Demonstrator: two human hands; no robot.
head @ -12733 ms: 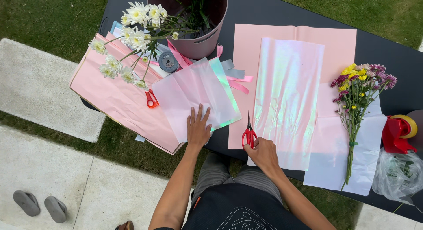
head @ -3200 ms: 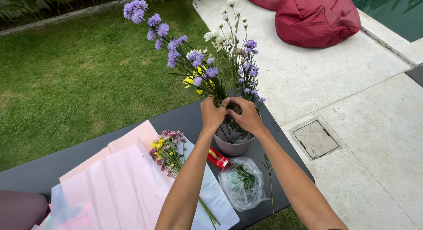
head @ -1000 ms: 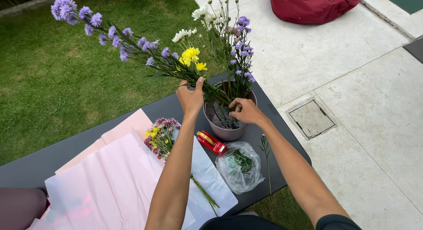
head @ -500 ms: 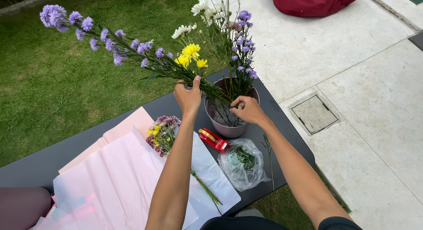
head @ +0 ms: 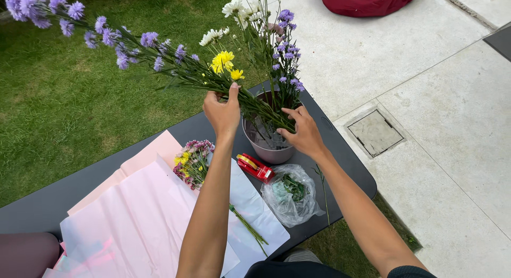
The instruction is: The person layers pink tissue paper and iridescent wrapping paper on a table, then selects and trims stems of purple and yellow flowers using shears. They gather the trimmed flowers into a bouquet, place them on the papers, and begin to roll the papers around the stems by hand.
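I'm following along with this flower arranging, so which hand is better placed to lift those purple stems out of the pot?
Probably the left hand: its fingers already close around the purple stems. The right hand rests at the stem bases by the pot.

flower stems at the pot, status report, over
Left hand shut on purple flower stems, angled out over the grass. Right hand gripping the stem bases at the pot. Red tape dispenser and plastic bag lie beside the pot.

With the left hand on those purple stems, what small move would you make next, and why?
Probably lift the purple stems clear: the left hand grips them tilted, their ends still in the pot, which the right hand steadies at its rim.
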